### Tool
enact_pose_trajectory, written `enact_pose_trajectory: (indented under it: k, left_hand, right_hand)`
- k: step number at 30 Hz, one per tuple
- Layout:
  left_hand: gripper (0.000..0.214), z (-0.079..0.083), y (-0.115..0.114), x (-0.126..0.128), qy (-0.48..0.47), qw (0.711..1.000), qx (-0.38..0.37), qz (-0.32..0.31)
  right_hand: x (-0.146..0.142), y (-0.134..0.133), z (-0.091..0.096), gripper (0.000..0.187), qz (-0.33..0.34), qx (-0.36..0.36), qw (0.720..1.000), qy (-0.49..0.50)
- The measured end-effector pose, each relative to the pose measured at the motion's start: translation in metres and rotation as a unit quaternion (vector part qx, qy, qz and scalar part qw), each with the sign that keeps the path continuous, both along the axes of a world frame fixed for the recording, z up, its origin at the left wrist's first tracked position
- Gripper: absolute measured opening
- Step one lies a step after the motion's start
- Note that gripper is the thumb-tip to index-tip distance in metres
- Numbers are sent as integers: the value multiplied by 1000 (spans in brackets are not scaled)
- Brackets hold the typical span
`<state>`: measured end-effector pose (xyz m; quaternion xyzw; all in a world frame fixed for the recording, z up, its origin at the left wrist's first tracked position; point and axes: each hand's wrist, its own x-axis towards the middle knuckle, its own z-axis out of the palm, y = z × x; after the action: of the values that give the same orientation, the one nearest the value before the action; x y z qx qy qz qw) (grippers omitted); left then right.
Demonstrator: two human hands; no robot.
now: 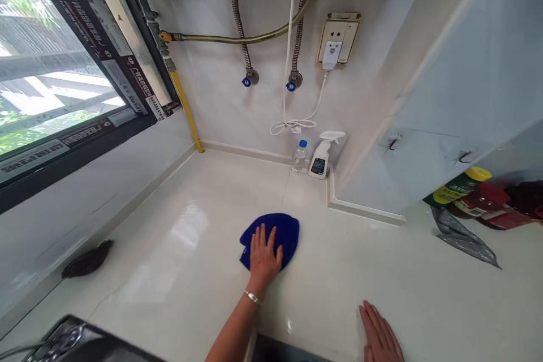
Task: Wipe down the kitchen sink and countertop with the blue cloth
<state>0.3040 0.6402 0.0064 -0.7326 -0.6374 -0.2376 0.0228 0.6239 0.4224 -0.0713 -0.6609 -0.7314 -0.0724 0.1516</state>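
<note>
My left hand [263,255] lies flat, fingers stretched out, on top of a blue cloth [285,232] spread on the white countertop [190,249]. A thin metal bracelet circles that wrist. My right hand [379,337] rests palm down on the bare counter near the front edge, fingers extended and holding nothing. The cloth sits about mid-counter, partly covered by my left hand.
A small water bottle [299,156] and a white spray bottle [321,155] stand in the back corner under a wall socket [338,37] and hoses. A dark scrubber [87,261] lies at left. Jars and a foil bag [464,237] sit at right. A window is at left.
</note>
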Motion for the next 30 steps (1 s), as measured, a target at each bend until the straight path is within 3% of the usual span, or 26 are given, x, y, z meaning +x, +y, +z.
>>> enact_pose_trajectory:
  k: [5,7,9,12,15,23,26,30]
  left_hand:
    - [70,-6,-76,94,-20,996,-24,-85]
    - [70,-9,-99,111,-20,993,-33,-115]
    - [66,-9,-119,110,-11,992,-41,-121]
    - [61,-8,-142,81,10,995,-48,-86]
    - [57,-6,-156,33,30,998,-46,-20]
    - [48,8,-181,-91,7,973,-68,222]
    - [53,10,-206,-115,-6,957,-69,281]
    - [62,2,-236,-113,-5,934,-98,345]
  right_hand:
    - [-6,1,8,78,13,55,998,39]
    - [-10,1,12,76,14,76,996,54]
    - [-13,1,16,74,19,73,995,64]
    - [-13,0,19,73,23,62,995,76]
    - [-10,-1,14,71,33,65,993,89]
    - [-6,1,5,70,57,89,989,106]
    - [-9,2,9,71,51,90,990,99]
    - [-15,4,14,73,34,87,991,90]
